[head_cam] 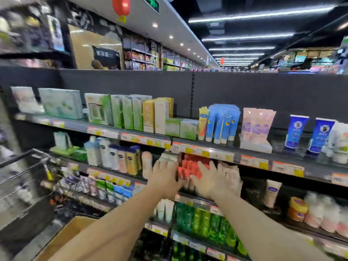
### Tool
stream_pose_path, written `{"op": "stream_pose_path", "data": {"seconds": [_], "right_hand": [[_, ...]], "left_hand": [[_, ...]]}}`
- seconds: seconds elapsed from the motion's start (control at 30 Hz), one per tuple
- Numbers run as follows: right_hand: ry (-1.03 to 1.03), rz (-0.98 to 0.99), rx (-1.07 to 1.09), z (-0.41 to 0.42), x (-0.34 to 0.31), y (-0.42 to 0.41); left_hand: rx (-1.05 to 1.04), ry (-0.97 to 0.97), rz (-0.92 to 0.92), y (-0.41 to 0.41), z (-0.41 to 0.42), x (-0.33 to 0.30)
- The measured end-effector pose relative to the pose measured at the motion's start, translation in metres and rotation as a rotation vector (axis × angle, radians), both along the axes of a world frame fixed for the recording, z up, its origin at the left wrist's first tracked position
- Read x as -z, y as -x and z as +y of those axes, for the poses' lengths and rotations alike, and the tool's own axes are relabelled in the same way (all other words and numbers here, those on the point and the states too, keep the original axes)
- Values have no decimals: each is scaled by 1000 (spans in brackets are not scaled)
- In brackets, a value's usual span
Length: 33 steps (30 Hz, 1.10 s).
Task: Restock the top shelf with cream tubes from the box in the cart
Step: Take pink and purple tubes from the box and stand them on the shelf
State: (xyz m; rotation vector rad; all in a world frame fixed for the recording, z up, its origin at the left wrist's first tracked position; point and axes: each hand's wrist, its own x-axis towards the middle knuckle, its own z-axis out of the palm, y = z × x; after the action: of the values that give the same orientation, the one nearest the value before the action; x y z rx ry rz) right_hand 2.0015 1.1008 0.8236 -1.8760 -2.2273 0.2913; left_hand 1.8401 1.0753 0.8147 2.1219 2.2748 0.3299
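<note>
Both hands reach forward at the level of the second shelf point(244, 162), with a bunch of red-and-white cream tubes point(188, 171) held between them. The left hand point(163, 178) presses against the left side of the bunch with its fingers spread and pointing up; the right hand point(214, 180) does the same on the right side, fingers straight and fanned. Motion blur softens both hands, so the exact contact of each fingertip cannot be told, but neither hand is curled round the tubes. The tubes stand roughly upright, caps down, in front of more red packs on that shelf. Above them runs the top shelf point(207, 146), edged with price tags and carrying green cartons point(128, 112), yellow cartons point(156, 115), blue tubes point(222, 125), pale pink tubes point(258, 125) and dark blue tubes point(295, 132) to the right. A gap of bare shelf lies between the pink tubes and the dark blue ones. At the lower left, the wire frame of the cart point(24, 176) stands just beside the shelving, and the brown corner of the cardboard box point(71, 232) shows below the left forearm. Lotion bottles point(116, 157) stand left of the hands on the second shelf, and green bottles point(203, 221) fill the shelf under the forearms.
</note>
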Motion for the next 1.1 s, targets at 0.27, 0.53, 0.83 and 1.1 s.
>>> {"op": "stream_pose_path", "data": {"seconds": [0.27,0.53,0.83,1.1], "right_hand": [[47,28,-291,-27,21,189],[74,28,-433,-37,59,399],[233,0,-363,-23,131,496],[426,-56,-306,15,212,502]], "left_hand": [[-274,32,29,182,-62,22],[-395,71,-1,382,-96,60],[-387,187,-50,496,-86,135],[-344,364,-105,512,-56,223]]}}
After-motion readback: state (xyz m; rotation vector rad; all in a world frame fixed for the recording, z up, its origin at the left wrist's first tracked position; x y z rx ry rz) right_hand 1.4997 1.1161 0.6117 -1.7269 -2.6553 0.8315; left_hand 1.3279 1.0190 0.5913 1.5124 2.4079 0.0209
